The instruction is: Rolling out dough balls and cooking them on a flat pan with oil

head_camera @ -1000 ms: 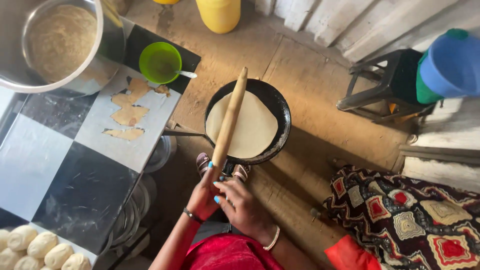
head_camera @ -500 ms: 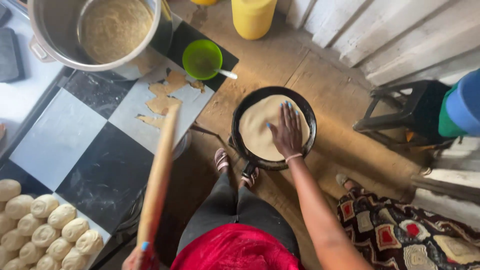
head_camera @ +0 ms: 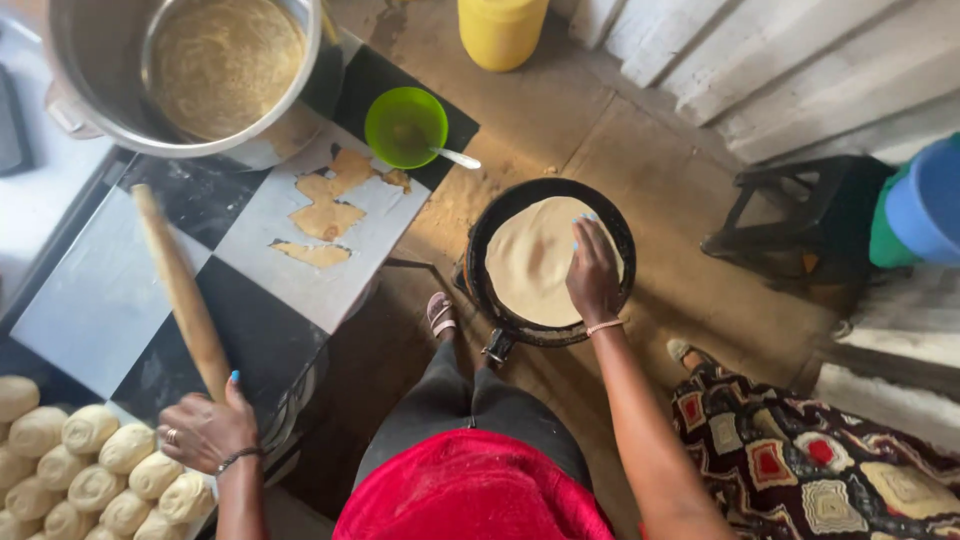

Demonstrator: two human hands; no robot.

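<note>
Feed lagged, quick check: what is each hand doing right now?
Left hand: closed on the rolling pin, which lies on the table.
Right hand: open, holding nothing, fingers on the flatbread in the pan.

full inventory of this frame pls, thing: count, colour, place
rolling pin: 1, wooden, lying on the checkered table, held at its near end
flatbread: 1, pale, in the pan
pan: 1, black, low on the floor
dough balls: many, cream, bottom-left on the table
checkered table: 1, black and white, left
pot: 1, steel, top-left
green bowl: 1, with spoon, table's far corner
yellow container: 1, top centre
stool: 1, dark, right
patterned cloth: 1, bottom-right
left hand: grips the rolling pin
right hand: fingers on the flatbread
</note>
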